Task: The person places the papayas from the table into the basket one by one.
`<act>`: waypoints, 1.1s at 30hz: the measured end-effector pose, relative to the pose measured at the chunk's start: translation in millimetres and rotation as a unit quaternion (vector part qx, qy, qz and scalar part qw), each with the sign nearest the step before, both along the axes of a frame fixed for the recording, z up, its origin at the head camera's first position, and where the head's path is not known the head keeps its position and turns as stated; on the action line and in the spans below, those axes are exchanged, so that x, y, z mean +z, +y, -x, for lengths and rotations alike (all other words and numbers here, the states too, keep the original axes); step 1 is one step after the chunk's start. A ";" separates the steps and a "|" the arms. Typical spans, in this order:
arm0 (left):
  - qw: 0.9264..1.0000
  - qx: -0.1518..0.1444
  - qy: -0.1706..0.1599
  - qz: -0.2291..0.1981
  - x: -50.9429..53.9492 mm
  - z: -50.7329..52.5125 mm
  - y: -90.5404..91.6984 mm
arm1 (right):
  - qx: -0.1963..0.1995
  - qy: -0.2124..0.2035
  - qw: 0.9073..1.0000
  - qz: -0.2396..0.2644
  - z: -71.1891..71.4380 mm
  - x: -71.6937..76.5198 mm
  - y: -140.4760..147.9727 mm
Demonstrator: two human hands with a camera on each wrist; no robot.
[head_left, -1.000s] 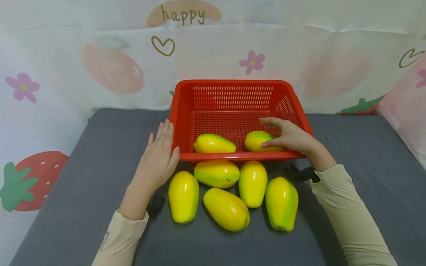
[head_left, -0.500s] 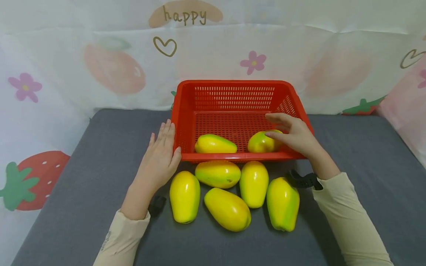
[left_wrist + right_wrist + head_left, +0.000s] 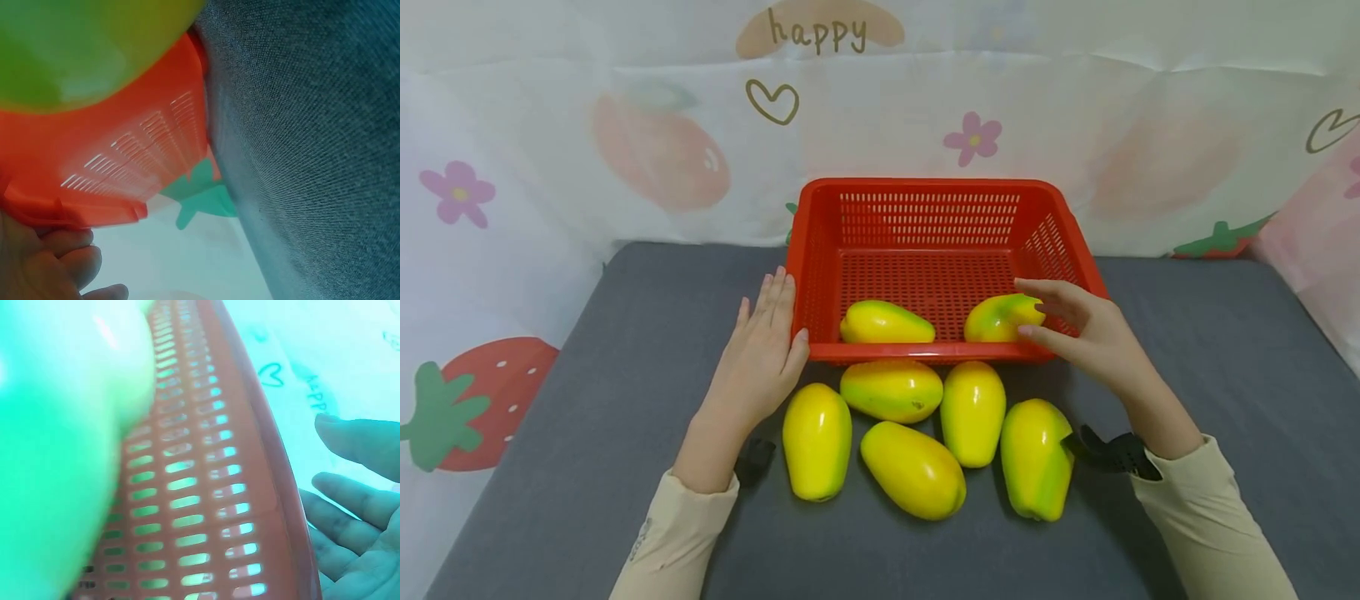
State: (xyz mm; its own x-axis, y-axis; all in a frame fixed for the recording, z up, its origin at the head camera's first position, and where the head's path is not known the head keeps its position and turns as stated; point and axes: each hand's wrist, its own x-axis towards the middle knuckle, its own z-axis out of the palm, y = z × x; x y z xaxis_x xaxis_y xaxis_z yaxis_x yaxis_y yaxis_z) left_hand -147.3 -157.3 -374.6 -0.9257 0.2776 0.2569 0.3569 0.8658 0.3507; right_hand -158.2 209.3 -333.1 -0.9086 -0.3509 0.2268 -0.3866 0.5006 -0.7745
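A red plastic basket (image 3: 925, 352) stands at the back of the grey table. Two yellow-green papayas lie inside along its front wall: a left papaya (image 3: 883, 323) and a right papaya (image 3: 996, 318). My left hand (image 3: 751, 367) rests with straight fingers against the basket's left side; in the left wrist view its fingers (image 3: 78, 262) touch the rim. Over the front right corner hovers my right hand (image 3: 1086, 329), fingers spread and holding nothing, beside the right papaya. In the right wrist view that hand's fingers (image 3: 347, 512) show past the basket rim (image 3: 275, 450).
Several more papayas lie on the table in front of the basket, among them one crosswise against it (image 3: 891, 392) and one at the right (image 3: 1036, 462). A printed cloth (image 3: 880, 108) hangs behind the basket. Dark straps (image 3: 1116, 454) show at both wrists.
My right hand has drawn off the right papaya and back toward the right and the front. That papaya has turned and shifted slightly in the basket. The left hand stays put.
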 end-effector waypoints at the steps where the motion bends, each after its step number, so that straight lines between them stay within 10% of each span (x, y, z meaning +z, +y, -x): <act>1: 1.000 0.000 -0.001 0.000 0.0 -0.1 0.0 | 0.001 0.007 1.000 0.001 -3.2 -1.2 1.2; 23: 1.000 -0.003 0.000 -0.003 0.9 -0.3 1.2 | 0.091 0.121 0.977 0.149 -65.0 -21.0 33.8; 33: 1.000 -0.007 -0.007 -0.002 0.9 0.7 -0.2 | 0.085 0.084 0.993 0.012 -83.0 -23.1 42.1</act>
State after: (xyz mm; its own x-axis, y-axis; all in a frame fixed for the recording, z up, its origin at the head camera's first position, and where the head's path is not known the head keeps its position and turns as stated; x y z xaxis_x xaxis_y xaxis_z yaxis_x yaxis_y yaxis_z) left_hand -148.0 -157.6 -373.7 -0.9250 0.2902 0.2452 0.3648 0.8589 0.3594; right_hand -75.2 251.4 -356.2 -0.7853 -0.4881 0.3809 -0.5891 0.3996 -0.7024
